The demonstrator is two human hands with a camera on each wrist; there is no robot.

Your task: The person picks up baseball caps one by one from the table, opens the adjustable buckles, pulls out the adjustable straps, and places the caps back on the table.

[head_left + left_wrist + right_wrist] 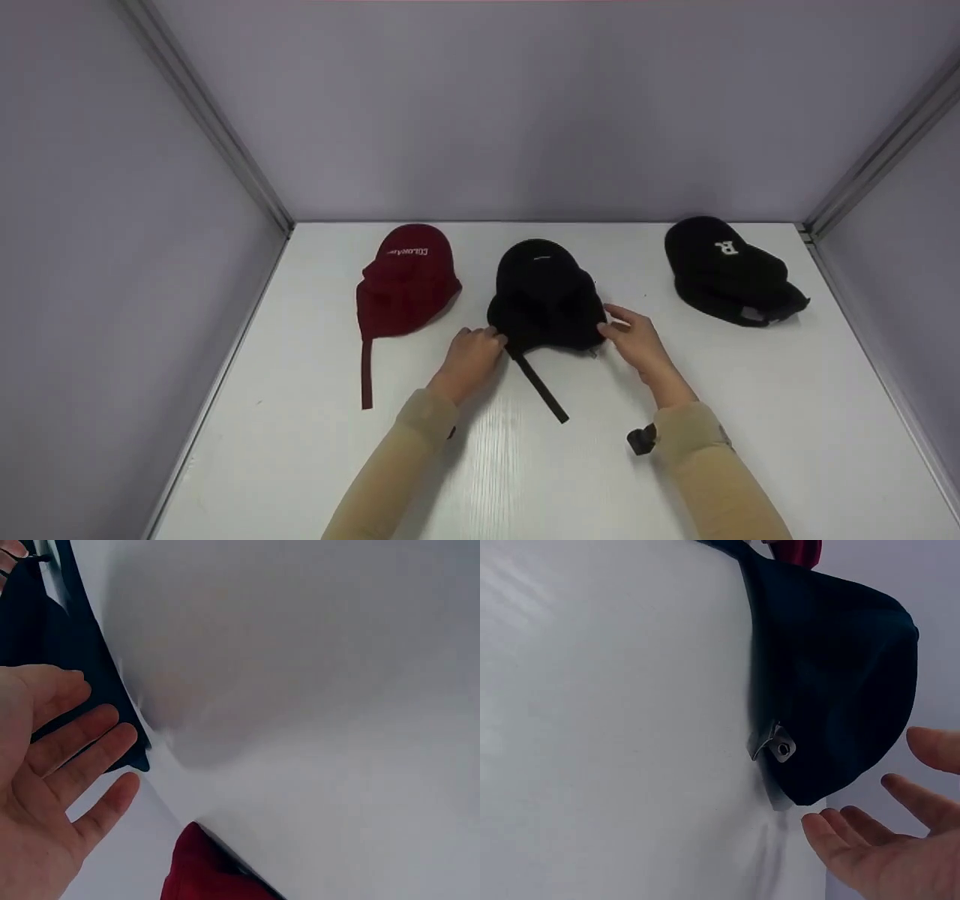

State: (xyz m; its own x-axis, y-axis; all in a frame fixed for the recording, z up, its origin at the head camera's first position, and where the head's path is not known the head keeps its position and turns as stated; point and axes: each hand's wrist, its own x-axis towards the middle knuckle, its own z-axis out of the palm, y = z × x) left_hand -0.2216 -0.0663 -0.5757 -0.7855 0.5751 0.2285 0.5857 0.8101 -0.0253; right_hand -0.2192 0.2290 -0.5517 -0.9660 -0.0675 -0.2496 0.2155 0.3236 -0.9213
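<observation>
Black cap [544, 296] lies on the white worktop [517, 480], between a red cap [409, 292] on the left and a black cap with a white letter [720, 274] at the far right. Its rounded crown is on the far side, and a loose strap [541, 388] runs toward the near side. At its near left edge is the left hand [474, 356], its grip loose, with fingers spread and slightly bent; it has hold of nothing, though contact with the fabric is unclear. The right hand [637, 341] is just beside the right edge, thumb and fingers well parted and nothing in its grip. A metal buckle [783, 745] shows at that edge. White lettering [407, 252] marks the red cap, whose own strap [367, 375] points nearward.
</observation>
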